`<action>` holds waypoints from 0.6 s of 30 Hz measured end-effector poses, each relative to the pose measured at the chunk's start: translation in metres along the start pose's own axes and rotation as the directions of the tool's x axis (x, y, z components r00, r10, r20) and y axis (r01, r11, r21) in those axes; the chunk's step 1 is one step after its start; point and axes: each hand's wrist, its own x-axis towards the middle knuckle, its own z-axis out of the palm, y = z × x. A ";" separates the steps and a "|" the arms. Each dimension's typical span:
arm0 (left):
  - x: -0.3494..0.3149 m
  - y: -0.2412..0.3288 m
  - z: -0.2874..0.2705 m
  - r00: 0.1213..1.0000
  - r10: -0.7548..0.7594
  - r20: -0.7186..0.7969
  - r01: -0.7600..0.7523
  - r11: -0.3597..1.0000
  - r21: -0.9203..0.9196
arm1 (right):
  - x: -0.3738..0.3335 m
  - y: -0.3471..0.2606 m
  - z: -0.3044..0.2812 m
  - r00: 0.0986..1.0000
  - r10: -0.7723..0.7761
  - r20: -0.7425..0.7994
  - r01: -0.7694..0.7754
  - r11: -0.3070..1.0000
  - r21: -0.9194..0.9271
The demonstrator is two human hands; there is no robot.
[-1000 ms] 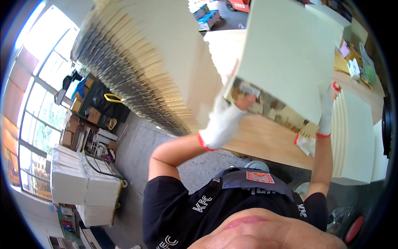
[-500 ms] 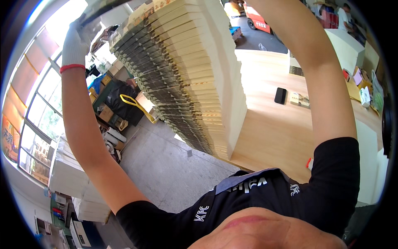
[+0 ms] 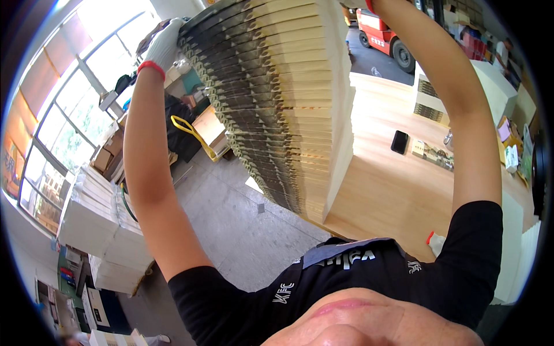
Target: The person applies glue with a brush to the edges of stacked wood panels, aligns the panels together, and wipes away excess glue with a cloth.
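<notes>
At the upper left corner of the tall layered stack (image 3: 288, 109) is the gloved left hand (image 3: 165, 45); the right hand (image 3: 354, 3), mostly cut off, is near its opposite side. Whether either grips, I cannot tell. The stack stands on the table (image 3: 386, 193), left of a phone (image 3: 399, 142).

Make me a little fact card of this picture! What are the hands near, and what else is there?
Left hand: gloved in white, at the upper left edge of the tall paper stack
Right hand: by the stack's top right; mostly cut off, so its fingers can't be seen
Stack: many layers, dark on the left, cream on the right
Table: pale wood, with a black phone right of the stack
Behind the table: red forklift
</notes>
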 end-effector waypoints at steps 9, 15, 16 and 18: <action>-0.005 0.005 -0.004 0.996 0.055 -0.072 -0.028 0.943 0.331 | 0.012 0.008 -0.027 0.978 0.094 -0.185 -0.169 0.875 -0.453; 0.003 -0.010 0.000 0.994 -0.088 -0.064 0.082 0.993 -0.087 | -0.029 -0.012 0.008 0.952 -0.003 -0.307 -0.174 0.819 -0.547; 0.004 -0.009 -0.002 0.993 -0.109 -0.054 0.100 0.985 -0.143 | -0.028 -0.009 0.008 0.947 0.013 -0.322 -0.191 0.828 -0.527; 0.003 -0.003 -0.005 0.990 -0.134 -0.045 0.122 0.972 -0.201 | -0.019 -0.008 0.003 0.935 0.035 -0.354 -0.214 0.849 -0.483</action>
